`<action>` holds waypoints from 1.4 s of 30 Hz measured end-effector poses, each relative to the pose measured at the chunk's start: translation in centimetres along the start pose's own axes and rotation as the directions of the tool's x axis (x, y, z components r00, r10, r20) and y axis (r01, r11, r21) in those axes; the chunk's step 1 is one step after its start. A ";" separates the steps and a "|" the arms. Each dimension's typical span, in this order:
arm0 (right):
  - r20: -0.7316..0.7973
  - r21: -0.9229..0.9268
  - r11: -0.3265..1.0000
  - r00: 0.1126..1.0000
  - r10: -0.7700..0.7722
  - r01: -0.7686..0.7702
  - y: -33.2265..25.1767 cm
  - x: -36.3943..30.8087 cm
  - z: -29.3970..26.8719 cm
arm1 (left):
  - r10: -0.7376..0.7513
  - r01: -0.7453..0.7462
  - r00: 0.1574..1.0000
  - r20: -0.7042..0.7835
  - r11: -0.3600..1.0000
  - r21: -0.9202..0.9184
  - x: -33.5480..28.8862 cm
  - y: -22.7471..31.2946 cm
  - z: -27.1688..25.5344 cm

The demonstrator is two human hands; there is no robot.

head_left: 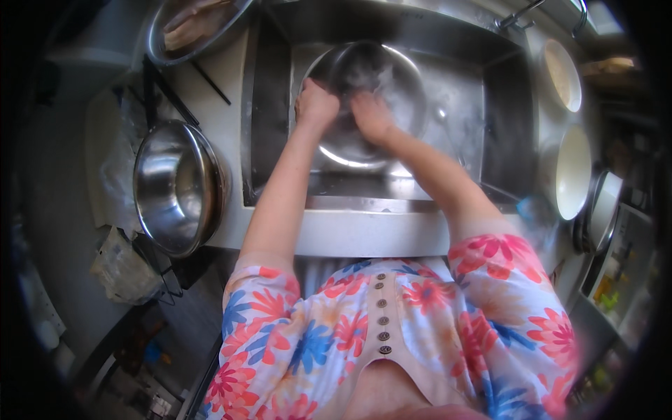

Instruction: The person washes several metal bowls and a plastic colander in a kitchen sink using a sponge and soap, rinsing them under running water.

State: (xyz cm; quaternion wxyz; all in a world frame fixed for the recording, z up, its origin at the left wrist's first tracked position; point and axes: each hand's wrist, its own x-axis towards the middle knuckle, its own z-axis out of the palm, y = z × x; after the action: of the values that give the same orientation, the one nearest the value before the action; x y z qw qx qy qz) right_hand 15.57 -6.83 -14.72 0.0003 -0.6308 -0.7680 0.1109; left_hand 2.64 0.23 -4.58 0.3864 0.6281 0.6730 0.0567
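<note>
A wide, shiny metal bowl (413, 94) sits in the stainless steel sink (465, 105) in front of me. My left hand (317, 106) is closed at the bowl's left rim and appears to grip it. Inside the bowl, my right hand (372, 115) reaches down with its fingertips blurred, so I cannot make out whether it holds anything. Whitish, wet-looking streaks show beyond the right hand, beside a dark rounded area whose nature is unclear.
Nested metal bowls (178, 185) stand left of the sink, below another metal bowl (157, 42) with pale contents. Two pale bowls (572, 171) are on the right counter. A faucet (514, 19) rises at the far right corner. A plastic bag (122, 269) hangs lower left.
</note>
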 end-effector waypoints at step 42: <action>-0.041 0.052 0.981 0.981 0.191 -0.188 5.3 0.0 0.7 | 0.216 -0.079 0.976 -0.010 0.314 -0.946 -4.1 -0.7 -2.8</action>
State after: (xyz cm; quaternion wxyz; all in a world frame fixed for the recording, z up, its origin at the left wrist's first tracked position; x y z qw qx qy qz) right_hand 20.59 -5.98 -16.27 0.0225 -0.7032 -0.7014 0.1144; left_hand 0.04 -2.45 -1.16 0.7103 0.3490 0.4314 0.4331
